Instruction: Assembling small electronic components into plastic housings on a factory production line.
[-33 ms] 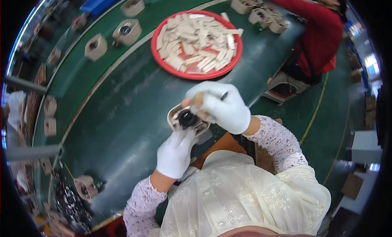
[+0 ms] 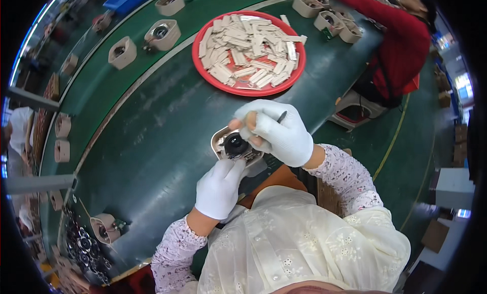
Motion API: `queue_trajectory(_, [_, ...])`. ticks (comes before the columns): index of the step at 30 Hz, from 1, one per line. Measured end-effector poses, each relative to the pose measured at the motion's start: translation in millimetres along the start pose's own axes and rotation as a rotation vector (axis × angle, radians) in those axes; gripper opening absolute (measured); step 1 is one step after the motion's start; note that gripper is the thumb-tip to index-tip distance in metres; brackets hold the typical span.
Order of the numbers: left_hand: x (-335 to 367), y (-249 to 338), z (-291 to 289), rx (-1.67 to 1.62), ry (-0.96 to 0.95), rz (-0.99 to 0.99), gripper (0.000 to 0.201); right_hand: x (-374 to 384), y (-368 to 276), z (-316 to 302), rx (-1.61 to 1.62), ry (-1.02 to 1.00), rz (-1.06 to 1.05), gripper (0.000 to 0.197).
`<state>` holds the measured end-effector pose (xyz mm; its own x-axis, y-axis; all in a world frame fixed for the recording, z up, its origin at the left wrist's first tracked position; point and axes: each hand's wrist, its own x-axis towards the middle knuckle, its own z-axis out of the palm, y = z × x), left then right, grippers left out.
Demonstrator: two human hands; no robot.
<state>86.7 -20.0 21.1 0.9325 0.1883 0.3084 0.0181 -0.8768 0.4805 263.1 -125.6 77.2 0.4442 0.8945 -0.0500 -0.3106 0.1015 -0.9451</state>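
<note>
A cream plastic housing (image 2: 216, 142) with a round black part (image 2: 235, 145) inside is in front of me at the table's near edge. My left hand (image 2: 219, 188), in a white glove with bare fingertips, grips the housing's near side; its fingertips are partly hidden at the rim. Over the housing's right side, my gloved right hand (image 2: 279, 132) is closed in a pinch. From it sticks the dark end of a thin rod-like tool (image 2: 282, 116); the rest of it is covered by the fingers. Thin dark wires lie near the black part.
Beyond my hands stands a red round tray (image 2: 203, 76) heaped with flat cream strips. Similar housings (image 2: 122, 53) sit on the green conveyor at the far left, and another housing (image 2: 105, 228) is near dark parts (image 2: 86, 248). A co-worker in red (image 2: 401, 56) sits at the right.
The whole view has shifted slightly, so the tray and housings appear a little to the right. My right fingers have moved slightly over the housing; both hands keep their places.
</note>
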Motion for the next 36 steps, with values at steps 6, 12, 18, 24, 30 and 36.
queue_trajectory(6, [-10,-1,-7,0.001,-0.035,-0.065,0.028,-2,7,12,0.034,-0.066,-0.024,0.023])
queue_trajectory(12, [-8,-2,-3,0.010,-0.086,-0.083,0.027,-6,23,15,-0.014,-0.068,-0.114,0.022])
queue_trajectory(18, [-13,-9,2,-0.069,0.100,-0.018,0.040,-7,41,8,-0.062,-0.119,-0.164,0.020])
queue_trajectory(24, [-2,-21,-15,-0.221,-0.044,-0.107,0.061,-6,42,4,-0.148,-0.156,-0.211,0.021])
queue_trajectory(30, [16,-53,-22,-0.185,-0.246,0.131,0.070,-7,45,2,-0.227,-0.168,-0.298,0.023])
queue_trajectory(36, [11,-48,-20,-0.024,-0.277,0.141,0.068,-11,39,5,-0.105,-0.115,-0.230,0.021])
